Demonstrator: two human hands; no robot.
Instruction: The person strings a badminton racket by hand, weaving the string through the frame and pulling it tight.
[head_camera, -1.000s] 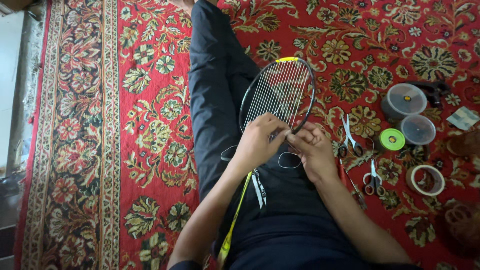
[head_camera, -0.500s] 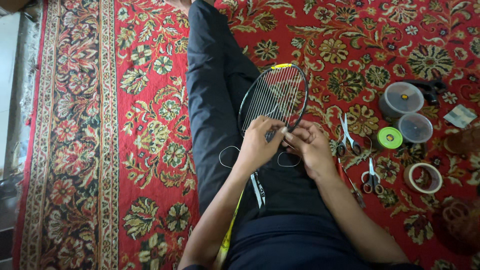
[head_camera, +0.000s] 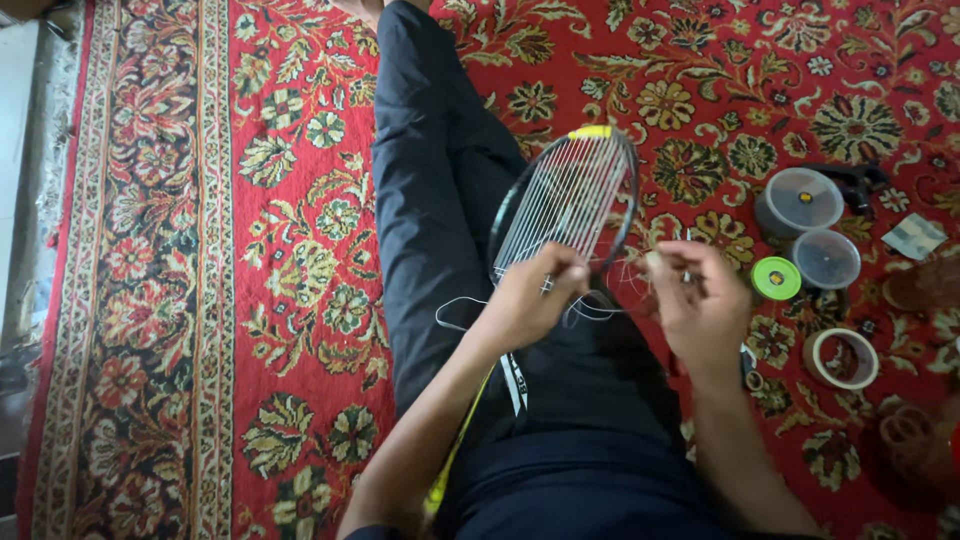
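A badminton racket (head_camera: 565, 205) lies along the person's dark-trousered leg (head_camera: 430, 190), its head partly strung. The left hand (head_camera: 530, 298) rests on the lower strings, fingers pinching the string (head_camera: 590, 308). The right hand (head_camera: 700, 295), just beside the frame, has fingers pressed together on the string's end. 2 lidded tubs (head_camera: 810, 225), a green spool (head_camera: 776, 278) and a tape roll (head_camera: 842, 358) sit on the red carpet (head_camera: 300, 300).
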